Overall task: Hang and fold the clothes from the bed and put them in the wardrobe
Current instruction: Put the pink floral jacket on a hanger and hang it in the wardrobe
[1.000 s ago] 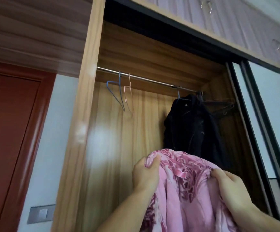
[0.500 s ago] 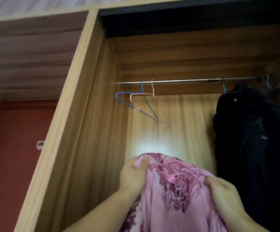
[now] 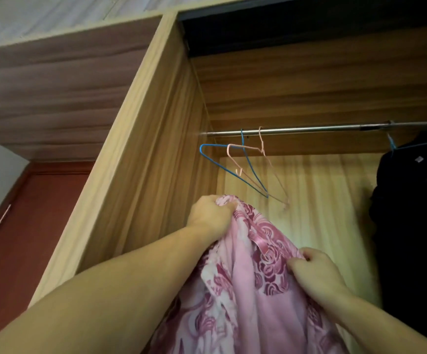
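A pink garment (image 3: 253, 282) with a dark rose pattern and a satin loop hangs between my hands inside the open wardrobe. My left hand (image 3: 211, 215) grips its top edge, raised higher. My right hand (image 3: 314, 272) pinches the other side, lower and to the right. Above them a metal rail (image 3: 309, 129) crosses the wardrobe. Two bare wire hangers hang on the rail's left end: a blue hanger (image 3: 222, 166) and a pink hanger (image 3: 263, 159). My left hand is just below the blue one, apart from it.
A black garment (image 3: 411, 226) hangs on a blue hanger at the rail's right end. The wardrobe's wooden side panel (image 3: 143, 162) stands close on the left. A red door (image 3: 23, 238) lies beyond it.
My view has swung closer into the wardrobe. My left hand has lifted the garment's top edge up toward the empty hangers; my right hand stays lower.
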Action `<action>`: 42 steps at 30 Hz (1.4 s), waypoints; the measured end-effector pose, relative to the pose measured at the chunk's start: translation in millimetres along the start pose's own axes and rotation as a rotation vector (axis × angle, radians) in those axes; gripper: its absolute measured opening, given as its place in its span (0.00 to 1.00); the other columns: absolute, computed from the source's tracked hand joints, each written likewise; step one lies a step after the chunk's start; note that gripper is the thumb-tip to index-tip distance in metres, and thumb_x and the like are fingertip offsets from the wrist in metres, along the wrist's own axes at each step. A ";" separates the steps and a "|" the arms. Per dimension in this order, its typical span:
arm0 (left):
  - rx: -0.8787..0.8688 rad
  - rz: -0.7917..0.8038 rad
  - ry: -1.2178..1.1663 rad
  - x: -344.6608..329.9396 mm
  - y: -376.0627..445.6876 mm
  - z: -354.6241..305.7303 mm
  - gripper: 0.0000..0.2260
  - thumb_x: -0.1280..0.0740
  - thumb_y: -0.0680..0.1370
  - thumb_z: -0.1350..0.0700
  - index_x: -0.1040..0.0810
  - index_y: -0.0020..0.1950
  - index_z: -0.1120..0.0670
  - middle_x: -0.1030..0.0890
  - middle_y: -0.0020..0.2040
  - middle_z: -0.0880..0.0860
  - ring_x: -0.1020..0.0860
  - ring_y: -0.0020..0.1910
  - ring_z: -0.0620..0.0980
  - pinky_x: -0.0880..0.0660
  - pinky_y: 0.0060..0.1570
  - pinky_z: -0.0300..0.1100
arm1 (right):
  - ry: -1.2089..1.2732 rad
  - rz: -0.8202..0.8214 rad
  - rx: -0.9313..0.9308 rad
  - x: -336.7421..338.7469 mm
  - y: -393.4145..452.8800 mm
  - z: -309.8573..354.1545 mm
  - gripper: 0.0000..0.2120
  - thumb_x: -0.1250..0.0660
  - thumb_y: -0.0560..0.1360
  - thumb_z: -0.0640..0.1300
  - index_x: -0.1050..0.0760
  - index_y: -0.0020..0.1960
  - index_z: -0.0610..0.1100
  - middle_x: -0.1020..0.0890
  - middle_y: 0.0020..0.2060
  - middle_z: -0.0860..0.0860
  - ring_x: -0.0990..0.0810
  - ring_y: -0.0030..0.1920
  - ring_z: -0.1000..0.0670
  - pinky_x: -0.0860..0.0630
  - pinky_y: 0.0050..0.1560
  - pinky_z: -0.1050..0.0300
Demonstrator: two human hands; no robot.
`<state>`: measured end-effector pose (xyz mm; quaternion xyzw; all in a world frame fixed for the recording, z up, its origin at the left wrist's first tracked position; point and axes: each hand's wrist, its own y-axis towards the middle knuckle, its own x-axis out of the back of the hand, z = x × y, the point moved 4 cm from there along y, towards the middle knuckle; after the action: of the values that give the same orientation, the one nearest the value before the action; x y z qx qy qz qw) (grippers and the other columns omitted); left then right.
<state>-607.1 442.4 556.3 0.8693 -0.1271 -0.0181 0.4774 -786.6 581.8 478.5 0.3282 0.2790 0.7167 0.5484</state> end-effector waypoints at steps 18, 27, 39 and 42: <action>-0.093 0.018 0.203 -2.1 63.4 -1.9 0.14 0.34 0.74 0.45 0.20 0.48 0.55 0.17 0.50 0.56 0.20 0.50 0.58 0.28 0.42 0.42 | 0.204 -0.122 0.243 -60.3 96.2 228.4 0.22 0.30 0.67 0.63 0.24 0.38 0.42 0.19 0.29 0.48 0.17 0.26 0.48 0.28 0.23 0.60; -0.132 0.045 0.207 -4.5 58.1 -5.9 0.11 0.33 0.74 0.46 0.20 0.46 0.52 0.17 0.50 0.54 0.20 0.51 0.57 0.25 0.47 0.43 | 0.004 -0.153 0.240 -54.4 115.8 221.4 0.17 0.30 0.68 0.58 0.22 0.41 0.43 0.17 0.35 0.46 0.17 0.35 0.46 0.21 0.34 0.57; -0.159 0.057 0.252 -1.1 54.4 -11.6 0.16 0.40 0.77 0.46 0.23 0.59 0.53 0.24 0.62 0.54 0.23 0.57 0.59 0.25 0.55 0.49 | 0.016 0.125 0.191 -103.5 101.6 235.9 0.16 0.29 0.70 0.55 0.24 0.44 0.42 0.20 0.35 0.46 0.15 0.34 0.43 0.27 0.27 0.59; -0.145 0.064 0.242 -4.7 51.5 -10.2 0.13 0.40 0.77 0.46 0.23 0.51 0.54 0.20 0.57 0.55 0.22 0.54 0.59 0.24 0.52 0.48 | 0.050 0.075 0.176 -96.9 99.9 236.0 0.19 0.31 0.70 0.58 0.21 0.46 0.42 0.20 0.33 0.48 0.20 0.22 0.49 0.32 0.20 0.65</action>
<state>-620.6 425.6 604.4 0.8237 -0.0947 0.0931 0.5513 -645.9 473.1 686.9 0.3674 0.3420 0.7175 0.4829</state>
